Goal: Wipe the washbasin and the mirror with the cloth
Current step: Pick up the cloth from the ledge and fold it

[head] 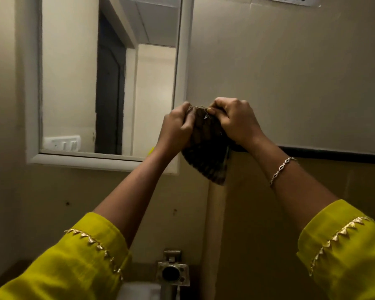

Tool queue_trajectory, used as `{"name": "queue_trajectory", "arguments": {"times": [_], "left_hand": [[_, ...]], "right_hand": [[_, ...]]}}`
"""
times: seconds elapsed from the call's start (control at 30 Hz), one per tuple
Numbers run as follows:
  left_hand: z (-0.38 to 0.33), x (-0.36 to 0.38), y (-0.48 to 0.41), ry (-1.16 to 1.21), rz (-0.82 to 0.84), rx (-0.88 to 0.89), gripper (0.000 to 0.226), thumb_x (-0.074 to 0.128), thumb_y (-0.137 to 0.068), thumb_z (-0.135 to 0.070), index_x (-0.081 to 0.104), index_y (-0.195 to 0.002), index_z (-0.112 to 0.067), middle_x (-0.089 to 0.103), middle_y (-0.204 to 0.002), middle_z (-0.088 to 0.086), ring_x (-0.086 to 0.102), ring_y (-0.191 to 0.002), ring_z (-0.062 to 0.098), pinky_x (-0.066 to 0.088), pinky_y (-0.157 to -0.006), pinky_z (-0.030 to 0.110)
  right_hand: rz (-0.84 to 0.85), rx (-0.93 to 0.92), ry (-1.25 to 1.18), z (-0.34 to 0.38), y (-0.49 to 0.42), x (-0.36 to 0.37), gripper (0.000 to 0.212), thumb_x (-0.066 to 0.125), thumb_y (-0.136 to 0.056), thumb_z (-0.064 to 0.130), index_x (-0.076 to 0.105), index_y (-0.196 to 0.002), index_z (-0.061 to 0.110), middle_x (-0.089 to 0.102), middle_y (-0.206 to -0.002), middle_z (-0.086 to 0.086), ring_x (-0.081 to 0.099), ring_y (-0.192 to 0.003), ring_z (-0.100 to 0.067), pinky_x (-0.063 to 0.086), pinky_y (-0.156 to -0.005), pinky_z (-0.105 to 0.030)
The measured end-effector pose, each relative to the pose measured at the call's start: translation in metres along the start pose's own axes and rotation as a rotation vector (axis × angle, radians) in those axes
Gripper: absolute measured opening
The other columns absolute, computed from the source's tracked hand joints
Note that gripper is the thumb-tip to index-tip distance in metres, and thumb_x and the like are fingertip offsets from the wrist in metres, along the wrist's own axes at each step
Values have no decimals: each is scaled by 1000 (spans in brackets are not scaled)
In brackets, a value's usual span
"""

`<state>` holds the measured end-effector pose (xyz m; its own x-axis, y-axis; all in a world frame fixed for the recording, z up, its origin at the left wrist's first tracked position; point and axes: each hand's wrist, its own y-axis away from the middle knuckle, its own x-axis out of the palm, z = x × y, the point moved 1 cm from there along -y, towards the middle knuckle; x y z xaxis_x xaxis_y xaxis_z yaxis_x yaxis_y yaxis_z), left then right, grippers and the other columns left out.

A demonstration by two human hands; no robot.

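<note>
A dark checked cloth [206, 148] hangs bunched between both hands, held up in front of the wall just right of the mirror's lower right corner. My left hand [177, 124] grips its left top edge, and my right hand [234, 118] pinches the right top edge. The white-framed mirror [108, 79] fills the upper left and reflects a dark doorway and a switch plate. Only a pale sliver of the washbasin [139, 291] shows at the bottom edge, below a metal tap [172, 271].
A beige wall surrounds the mirror. A dark horizontal band [333, 153] runs along the right wall behind my right forearm. A vertical pipe or corner strip [217, 224] drops below the cloth. A paper label [288, 0] sticks at the top right.
</note>
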<state>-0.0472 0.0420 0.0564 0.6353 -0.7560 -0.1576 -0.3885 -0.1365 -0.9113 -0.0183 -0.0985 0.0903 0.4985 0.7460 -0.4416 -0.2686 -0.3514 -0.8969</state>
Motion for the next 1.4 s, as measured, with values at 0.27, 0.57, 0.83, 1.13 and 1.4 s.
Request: {"name": "queue_trajectory", "arguments": {"times": [0.27,0.57,0.83,1.13,1.4], "left_hand": [[23,-87,47,-115,26,-112,23,41,-94,-14,50,-73,-11,50,-64,4,47,-62,18,37,-55,29],[54,-166,98,-352,207,-162,13,43,-95,-15,52,-85,-14,54,-63,0,51,-58,17,39,-55,30],[100,-213,141,-430,293,-247,16,44,-95,-13,50,-80,-10,44,-59,-3,40,-51,13,33,-52,30],[138,-233,192,-505,356,-196,10,45,-93,-13,51,-87,-8,40,-52,-5,38,-44,15,26,-43,25],[157,-236,290,-480,580,-107,41,32,-88,-32,60,-100,-5,68,-77,14,64,-63,30,50,-53,34]], "right_hand": [[296,104,-400,75,16,61,13,54,-92,13,66,-87,10,54,-67,13,49,-62,1,36,-52,-4],[463,340,-868,142,67,124,16,49,-94,17,62,-86,13,60,-87,1,61,-84,-13,53,-82,-37],[710,812,-1144,178,167,195,86,72,-68,46,33,-141,21,44,-138,-5,49,-120,-23,48,-87,-30],[388,1445,-1624,248,228,259,24,42,-97,20,56,-116,13,69,-102,-6,66,-91,-21,54,-73,-33],[133,1749,-1905,260,246,278,57,41,-86,58,65,-103,9,70,-100,-17,62,-99,-31,47,-89,-46]]}}
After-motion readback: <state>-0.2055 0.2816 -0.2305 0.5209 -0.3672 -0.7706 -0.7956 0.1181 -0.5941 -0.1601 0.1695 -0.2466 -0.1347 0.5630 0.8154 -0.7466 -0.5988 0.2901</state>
